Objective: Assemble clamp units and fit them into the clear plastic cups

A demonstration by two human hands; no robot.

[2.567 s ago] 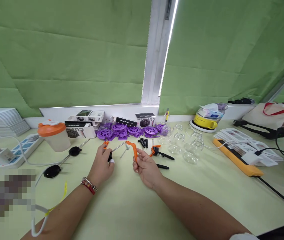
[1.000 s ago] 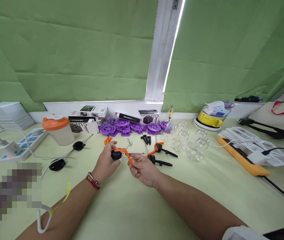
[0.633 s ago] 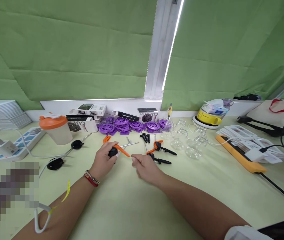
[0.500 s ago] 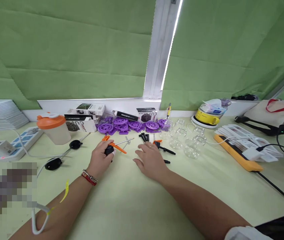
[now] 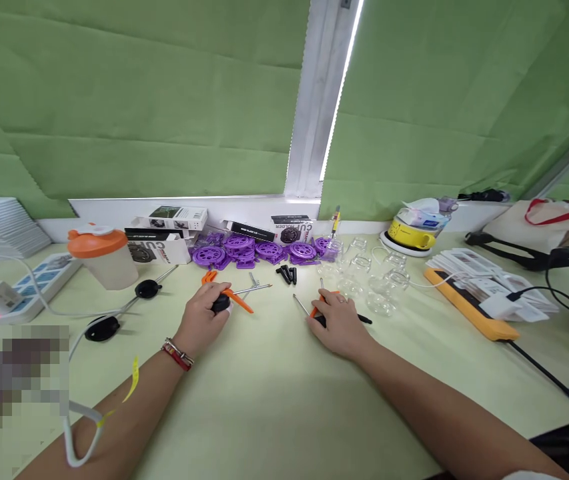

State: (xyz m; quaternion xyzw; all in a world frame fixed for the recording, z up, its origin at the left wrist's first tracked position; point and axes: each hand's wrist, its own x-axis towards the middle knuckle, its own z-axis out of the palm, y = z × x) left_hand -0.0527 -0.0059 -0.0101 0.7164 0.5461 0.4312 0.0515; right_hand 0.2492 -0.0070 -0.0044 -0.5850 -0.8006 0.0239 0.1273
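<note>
My left hand (image 5: 205, 312) is closed around a black-handled screwdriver (image 5: 221, 303) whose metal shaft points right. A slim orange tool (image 5: 239, 301) sticks out from the same hand; its kind is unclear. Just beyond its fingers lie small metal pieces (image 5: 253, 283). My right hand (image 5: 339, 322) is closed over a group of black and orange tools that look like screwdrivers. One metal screwdriver shaft (image 5: 301, 305) shows at its left, and a black handle (image 5: 365, 320) comes out at its right. Between and beyond the hands lie several short black cylinders (image 5: 287, 274).
Purple plastic wheel-shaped holders (image 5: 239, 245) and printed boxes (image 5: 291, 231) line the back. Clear glass cups (image 5: 384, 293) stand right of centre, beside a yellow power strip (image 5: 469, 307). At left are an orange-lidded shaker (image 5: 109, 257), black round-headed tools (image 5: 103, 328) and cables.
My right hand has moved right and slightly nearer, away from the short black cylinders, drawing the tools together under it. My left hand has barely moved.
</note>
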